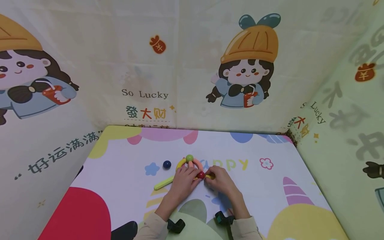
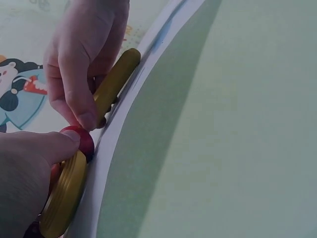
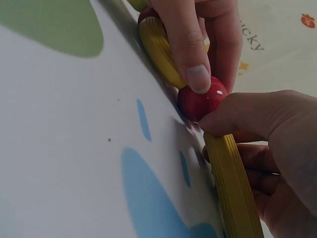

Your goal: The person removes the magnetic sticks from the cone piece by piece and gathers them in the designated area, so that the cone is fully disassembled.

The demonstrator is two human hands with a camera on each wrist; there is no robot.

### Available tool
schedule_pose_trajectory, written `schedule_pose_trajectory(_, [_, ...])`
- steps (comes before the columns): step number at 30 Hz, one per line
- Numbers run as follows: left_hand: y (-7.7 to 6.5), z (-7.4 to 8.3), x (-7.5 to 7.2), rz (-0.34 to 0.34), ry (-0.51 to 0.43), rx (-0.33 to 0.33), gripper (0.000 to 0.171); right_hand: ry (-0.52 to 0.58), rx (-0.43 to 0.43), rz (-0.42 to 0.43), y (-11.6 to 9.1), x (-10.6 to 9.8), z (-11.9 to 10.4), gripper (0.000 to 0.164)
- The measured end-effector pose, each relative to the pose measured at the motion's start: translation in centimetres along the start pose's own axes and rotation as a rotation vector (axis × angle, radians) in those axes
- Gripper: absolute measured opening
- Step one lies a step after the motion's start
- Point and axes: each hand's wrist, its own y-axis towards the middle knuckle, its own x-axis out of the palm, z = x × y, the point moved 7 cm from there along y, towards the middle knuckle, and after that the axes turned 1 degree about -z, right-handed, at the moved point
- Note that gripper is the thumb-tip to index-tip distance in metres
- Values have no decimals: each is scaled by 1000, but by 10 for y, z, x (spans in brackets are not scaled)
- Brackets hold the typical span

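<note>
My left hand (image 1: 183, 180) holds a red ball (image 3: 198, 105) of a ball-and-rod building toy, its thumb pressed on top. In the right wrist view, a curved yellow rod (image 3: 159, 52) runs from that ball under the left hand. My right hand (image 1: 224, 182) pinches a straight ridged yellow rod (image 3: 237, 186) between thumb and fingers, its end right at the red ball. Beyond the left hand, a green ball (image 1: 189, 158) joins curved yellow and pink rods (image 1: 198, 163). Part of this frame is hidden by the left hand.
A straight lime-green rod (image 1: 163, 183) lies left of the left hand. Farther back is a loose dark blue ball (image 1: 167, 164). The table (image 1: 249, 190) has a printed cover, with patterned cloth (image 1: 192, 66) hanging behind and at both sides.
</note>
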Motion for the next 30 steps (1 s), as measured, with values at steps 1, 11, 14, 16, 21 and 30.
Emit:
schedule_pose_trajectory(1, [0, 0, 0, 0, -5, -3, 41, -3, 6, 6, 0, 0, 1, 10])
schedule_pose_trajectory(11, [0, 1, -1, 22, 2, -8, 40, -21, 69, 29, 2, -2, 10, 14])
schedule_pose_trajectory(14, [-1, 1, -1, 25, 10, -8, 40, -22, 61, 27, 2, -3, 10, 15])
schedule_pose_trajectory(16, [-1, 1, 0, 30, 15, -5, 40, -24, 57, 24, 2, -3, 10, 15])
schedule_pose_trajectory(21, [-1, 1, -1, 53, 19, 2, 41, -30, 55, 5, 0, -3, 9, 18])
schedule_pose_trajectory(30, [-2, 1, 0, 16, 3, -14, 41, -53, 114, -47, -5, -9, 11, 22])
